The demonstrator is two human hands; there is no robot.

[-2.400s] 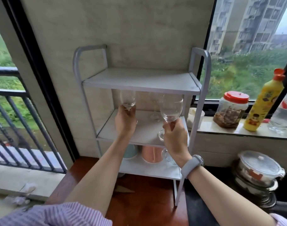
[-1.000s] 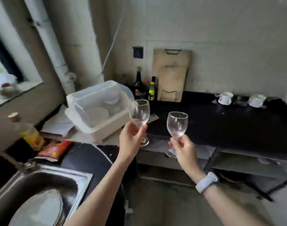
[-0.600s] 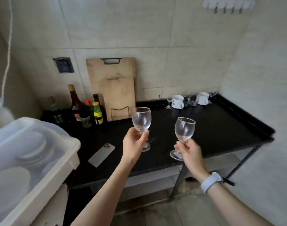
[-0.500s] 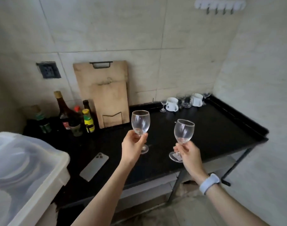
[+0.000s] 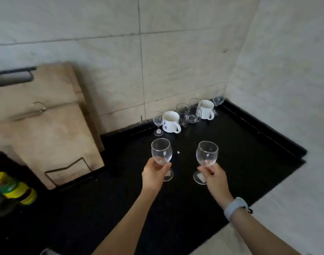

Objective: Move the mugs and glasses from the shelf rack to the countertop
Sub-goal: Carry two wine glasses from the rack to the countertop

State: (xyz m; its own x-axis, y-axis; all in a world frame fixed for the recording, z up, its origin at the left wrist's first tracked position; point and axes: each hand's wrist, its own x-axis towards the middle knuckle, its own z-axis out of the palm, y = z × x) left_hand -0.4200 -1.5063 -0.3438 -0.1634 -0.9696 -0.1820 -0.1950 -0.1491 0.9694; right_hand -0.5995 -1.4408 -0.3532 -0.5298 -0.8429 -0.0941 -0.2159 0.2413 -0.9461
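Two stemmed wine glasses carried above the black counter (image 5: 231,144). The left hand (image 5: 153,175) has its grip clenched on the stem of the left wine glass (image 5: 161,151), just under the bowl; the right hand (image 5: 215,178) grasps the right wine glass (image 5: 207,154) the same way. Both glasses stand nearly upright, long axis vertical, feet hanging below the fingers; whether either foot touches the counter cannot be told, though both appear just clear of it.

The governing relation is judged to be this: bare counter lies directly beneath each grip, while the glassware already delivered stands farther ahead, against the wall. That row comprises a small stemmed glass (image 5: 158,122), a white mug (image 5: 171,122), clear glass mugs (image 5: 183,112), a second white mug (image 5: 206,109) and a wine glass (image 5: 219,97) in the corner. The left grip is nearer the row's near end.

The near mug bears blue markings, unreadable. A small label on each foot is likewise illegible.
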